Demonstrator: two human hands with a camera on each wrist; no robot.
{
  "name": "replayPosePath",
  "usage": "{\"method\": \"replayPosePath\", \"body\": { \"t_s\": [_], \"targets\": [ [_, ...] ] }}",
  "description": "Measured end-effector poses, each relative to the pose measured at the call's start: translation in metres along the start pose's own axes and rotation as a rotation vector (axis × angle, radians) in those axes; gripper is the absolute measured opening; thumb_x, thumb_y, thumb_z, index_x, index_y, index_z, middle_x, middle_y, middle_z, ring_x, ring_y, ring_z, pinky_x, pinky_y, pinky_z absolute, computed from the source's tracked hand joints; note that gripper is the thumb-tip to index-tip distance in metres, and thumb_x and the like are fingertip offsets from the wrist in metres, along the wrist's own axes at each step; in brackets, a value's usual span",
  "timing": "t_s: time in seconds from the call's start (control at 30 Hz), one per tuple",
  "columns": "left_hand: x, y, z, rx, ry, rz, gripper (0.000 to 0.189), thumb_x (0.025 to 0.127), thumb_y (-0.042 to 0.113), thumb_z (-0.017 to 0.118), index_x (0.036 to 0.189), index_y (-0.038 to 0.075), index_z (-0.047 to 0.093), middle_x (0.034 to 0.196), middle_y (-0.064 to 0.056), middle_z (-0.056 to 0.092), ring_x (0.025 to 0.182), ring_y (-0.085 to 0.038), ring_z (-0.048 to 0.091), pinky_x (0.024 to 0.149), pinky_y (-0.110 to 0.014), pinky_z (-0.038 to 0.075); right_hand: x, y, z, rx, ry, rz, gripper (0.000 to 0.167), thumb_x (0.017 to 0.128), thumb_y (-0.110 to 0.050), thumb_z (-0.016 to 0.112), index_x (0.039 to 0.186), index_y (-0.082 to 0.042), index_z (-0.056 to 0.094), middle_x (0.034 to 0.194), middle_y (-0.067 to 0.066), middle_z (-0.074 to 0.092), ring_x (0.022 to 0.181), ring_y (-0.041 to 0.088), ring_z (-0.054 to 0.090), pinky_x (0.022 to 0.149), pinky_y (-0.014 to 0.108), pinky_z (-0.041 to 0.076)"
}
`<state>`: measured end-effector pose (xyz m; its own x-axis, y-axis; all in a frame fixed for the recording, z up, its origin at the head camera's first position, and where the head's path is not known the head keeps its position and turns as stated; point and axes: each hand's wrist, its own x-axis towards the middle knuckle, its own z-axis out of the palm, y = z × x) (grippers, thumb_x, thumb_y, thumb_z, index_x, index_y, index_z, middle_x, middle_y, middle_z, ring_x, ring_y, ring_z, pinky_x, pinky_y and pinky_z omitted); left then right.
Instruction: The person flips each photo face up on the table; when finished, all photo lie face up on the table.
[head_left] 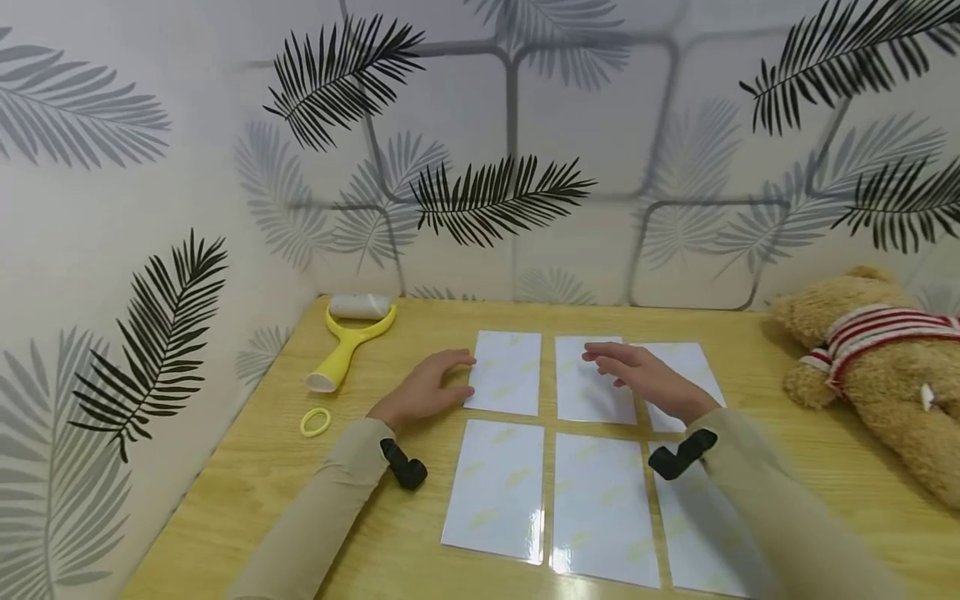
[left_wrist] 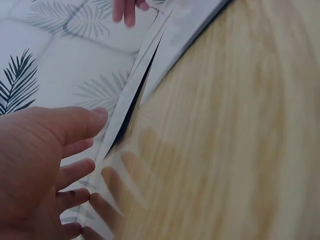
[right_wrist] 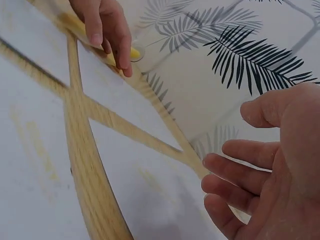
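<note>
Several white glossy sheets with faint yellow marks lie in two rows on a wooden table. My left hand (head_left: 426, 385) is beside the left edge of the back-left sheet (head_left: 504, 372), fingers loosely bent with nothing between them. Whether its fingertips touch that sheet cannot be told. Over the back-middle sheet (head_left: 592, 392) hovers my right hand (head_left: 648, 375), its fingers relaxed and holding nothing. The right forearm partly covers the back-right sheet (head_left: 686, 371) and the front-right sheet (head_left: 708, 533). In the right wrist view, the right hand (right_wrist: 270, 170) shows a bare palm above the sheets.
A yellow-handled lint roller (head_left: 345, 337) lies at the table's back left, with a yellow ring (head_left: 316, 422) in front of it. On the right lies a teddy bear (head_left: 892, 375) in a striped top. A leaf-patterned wall (head_left: 480, 275) borders the back and left.
</note>
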<state>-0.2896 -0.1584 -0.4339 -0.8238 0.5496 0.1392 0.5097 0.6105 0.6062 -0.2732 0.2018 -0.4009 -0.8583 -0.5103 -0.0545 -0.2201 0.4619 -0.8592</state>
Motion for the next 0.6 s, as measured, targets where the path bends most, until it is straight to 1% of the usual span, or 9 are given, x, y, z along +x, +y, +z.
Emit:
{"method": "replayPosePath", "body": {
  "t_s": [0.1,0.2,0.27,0.33,0.43,0.53,0.6],
  "targets": [
    [0.001,0.004,-0.001,0.036,-0.027,0.013,0.045,0.091,0.015,0.063,0.131,-0.003,0.053,0.145,-0.022,0.044,0.138,-0.041,0.033,0.114,-0.053,0.023,0.015,0.0,0.006,0.089,-0.03,0.006,0.055,0.105,-0.031,0.036,0.149,0.002,0.03,0.15,0.022,0.036,0.133,0.041,0.037,0.106,0.054,0.035],
    [0.001,0.006,-0.001,0.076,-0.052,-0.011,0.047,0.091,0.016,0.064,0.132,-0.004,0.053,0.147,-0.021,0.042,0.14,-0.042,0.029,0.115,-0.054,0.02,0.027,-0.002,0.012,0.16,-0.046,0.028,0.056,0.106,-0.033,0.034,0.15,0.002,0.028,0.152,0.022,0.034,0.131,0.04,0.038,0.107,0.051,0.036],
    [0.0,0.007,-0.001,0.081,-0.061,-0.034,0.049,0.091,0.017,0.064,0.134,-0.004,0.052,0.148,-0.019,0.041,0.142,-0.041,0.026,0.115,-0.055,0.019,0.035,-0.003,0.017,0.248,-0.058,0.063,0.057,0.106,-0.032,0.033,0.15,0.002,0.025,0.153,0.023,0.032,0.132,0.039,0.039,0.107,0.047,0.036],
    [-0.001,0.007,-0.001,0.073,-0.06,-0.049,0.05,0.091,0.018,0.064,0.134,-0.004,0.052,0.149,-0.018,0.041,0.143,-0.04,0.025,0.115,-0.055,0.018,0.042,-0.005,0.021,0.338,-0.073,0.109,0.058,0.106,-0.031,0.033,0.151,0.003,0.021,0.154,0.023,0.029,0.133,0.036,0.039,0.107,0.04,0.037],
    [-0.002,0.004,0.0,0.057,-0.054,-0.051,0.051,0.092,0.019,0.065,0.135,-0.003,0.051,0.149,-0.017,0.041,0.143,-0.04,0.024,0.115,-0.056,0.018,0.051,-0.007,0.027,0.465,-0.081,0.19,0.059,0.106,-0.03,0.032,0.152,0.003,0.015,0.155,0.023,0.025,0.132,0.029,0.043,0.104,0.031,0.037],
    [-0.003,0.003,0.001,0.031,-0.05,-0.058,0.051,0.092,0.02,0.065,0.136,-0.002,0.051,0.15,-0.015,0.04,0.144,-0.038,0.023,0.116,-0.055,0.017,0.056,-0.009,0.03,0.522,-0.075,0.224,0.058,0.106,-0.027,0.03,0.152,0.003,0.014,0.156,0.024,0.024,0.125,0.022,0.049,0.101,0.026,0.038],
    [-0.003,0.002,0.002,0.022,-0.044,-0.062,0.051,0.092,0.02,0.065,0.136,-0.001,0.051,0.151,-0.014,0.04,0.144,-0.037,0.022,0.116,-0.055,0.016,0.057,-0.01,0.031,0.545,-0.072,0.222,0.058,0.106,-0.027,0.029,0.153,0.003,0.013,0.155,0.025,0.023,0.12,0.017,0.052,0.099,0.024,0.04]
  ]
}}
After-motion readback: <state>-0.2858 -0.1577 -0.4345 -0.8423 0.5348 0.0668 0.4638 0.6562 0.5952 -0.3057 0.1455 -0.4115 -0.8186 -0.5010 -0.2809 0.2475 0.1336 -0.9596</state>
